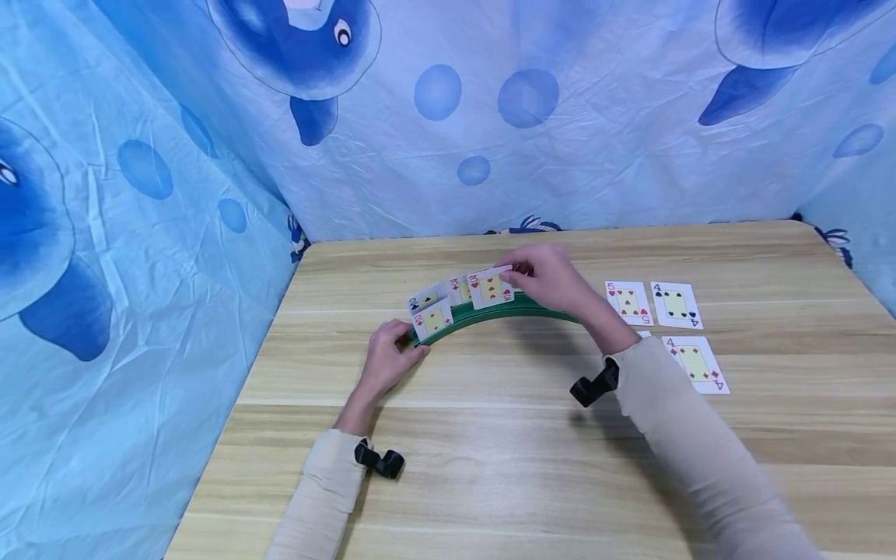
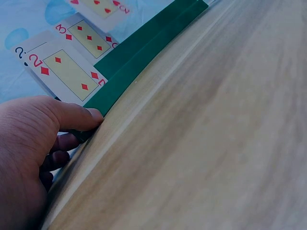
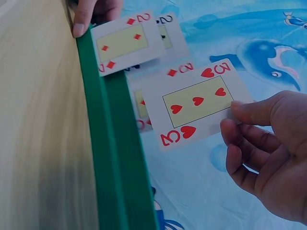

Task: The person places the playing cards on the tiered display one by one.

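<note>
A curved green card holder (image 1: pixel 483 313) lies on the table, and my left hand (image 1: pixel 387 359) grips its left end, thumb on the front and fingers curled behind. In the right wrist view, my right hand (image 3: pixel 276 148) pinches the three of hearts (image 3: pixel 198 101) by one edge between thumb and fingers. That card overlaps the three of diamonds (image 2: pixel 86 36), which stands in the back slot of the holder. The two of diamonds (image 2: pixel 67 74) is in the front slot near my left thumb. Behind it, a black-suited two (image 1: pixel 424 299) is partly covered.
Right of the holder, the five of hearts (image 1: pixel 628 302), a black-suited four (image 1: pixel 675 304) and the four of diamonds (image 1: pixel 695 364) lie face up on the wooden table (image 1: pixel 490 451). Another card's edge shows by my right sleeve (image 1: pixel 672 404). A blue whale-print cloth (image 1: pixel 448 171) hangs behind.
</note>
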### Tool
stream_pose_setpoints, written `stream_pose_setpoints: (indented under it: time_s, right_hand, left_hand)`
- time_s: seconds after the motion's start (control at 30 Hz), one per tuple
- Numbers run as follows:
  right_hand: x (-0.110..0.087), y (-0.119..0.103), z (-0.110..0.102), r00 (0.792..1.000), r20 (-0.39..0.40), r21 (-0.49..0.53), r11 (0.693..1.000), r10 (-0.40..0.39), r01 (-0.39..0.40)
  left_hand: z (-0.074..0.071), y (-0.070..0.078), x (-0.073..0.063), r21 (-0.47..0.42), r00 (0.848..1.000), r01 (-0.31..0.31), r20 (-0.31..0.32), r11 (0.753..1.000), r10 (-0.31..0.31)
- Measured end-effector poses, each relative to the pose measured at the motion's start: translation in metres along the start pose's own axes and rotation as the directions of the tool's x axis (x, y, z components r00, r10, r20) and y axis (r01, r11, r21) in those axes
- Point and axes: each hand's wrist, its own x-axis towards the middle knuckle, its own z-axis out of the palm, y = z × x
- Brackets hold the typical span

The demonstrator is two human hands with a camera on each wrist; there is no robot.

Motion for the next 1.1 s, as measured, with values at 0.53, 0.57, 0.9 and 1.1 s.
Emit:
stream_pose_setpoints:
  time_s: [0.53, 0.57, 0.9, 1.1]
  right_hand:
    - [0.006, 0.003, 0.034, 0.999, 0.031, 0.057, 0.997, 0.043, -0.045]
    - [0.006, 0.003, 0.036, 0.999, 0.031, 0.052, 0.998, 0.04, -0.042]
    - [0.006, 0.009, 0.048, 0.999, 0.01, 0.025, 0.999, 0.031, -0.032]
    - [0.006, 0.013, 0.054, 0.997, 0.045, 0.015, 0.998, 0.067, -0.067]
  left_hand:
    - [0.001, 0.0, 0.0, 0.001, 1.0, 0.019, 0.003, 1.0, -0.019]
    - [0.001, 0.0, 0.0, 0.002, 1.0, 0.019, 0.003, 1.0, -0.019]
    - [0.002, -0.002, 0.001, -0.001, 1.0, 0.01, -0.005, 1.0, -0.01]
    - [0.002, -0.001, 0.0, -0.008, 1.0, 0.014, 0.001, 1.0, -0.014]
